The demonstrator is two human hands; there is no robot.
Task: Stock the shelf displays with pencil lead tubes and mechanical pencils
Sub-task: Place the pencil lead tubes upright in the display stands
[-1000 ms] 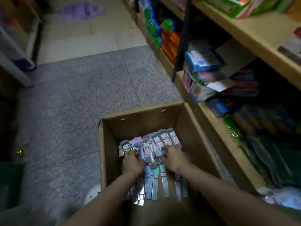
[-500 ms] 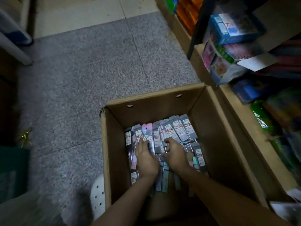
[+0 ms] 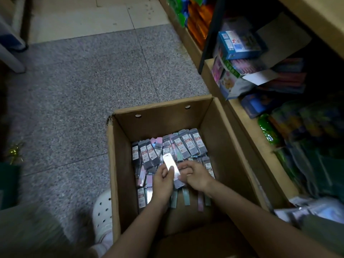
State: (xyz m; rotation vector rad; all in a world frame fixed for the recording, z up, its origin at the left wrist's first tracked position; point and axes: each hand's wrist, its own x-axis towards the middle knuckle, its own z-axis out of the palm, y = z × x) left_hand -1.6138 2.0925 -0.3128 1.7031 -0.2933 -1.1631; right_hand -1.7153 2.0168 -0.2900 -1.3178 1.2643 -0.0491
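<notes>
L hand [image 3: 163, 180] pinches a glossy white flat pack [image 3: 171, 167] over the brown cardboard box [image 3: 119, 164] w/ grey lead-tube packs [image 3: 188, 146] (piled loose); R hand [image 3: 195, 175] beside it, fingers curled, grip unclear.

At lower centre of the frame, a cardboard box [image 3: 119, 164] on the grey floor [image 3: 83, 81] holds a heap of pencil lead packs [image 3: 186, 146]. The left hand [image 3: 162, 181] pinches one glossy pack [image 3: 172, 167] above the heap; the right hand [image 3: 195, 175], fingers curled, touches it. Wooden shelves [image 3: 247, 127] with boxed goods fill the right.
</notes>
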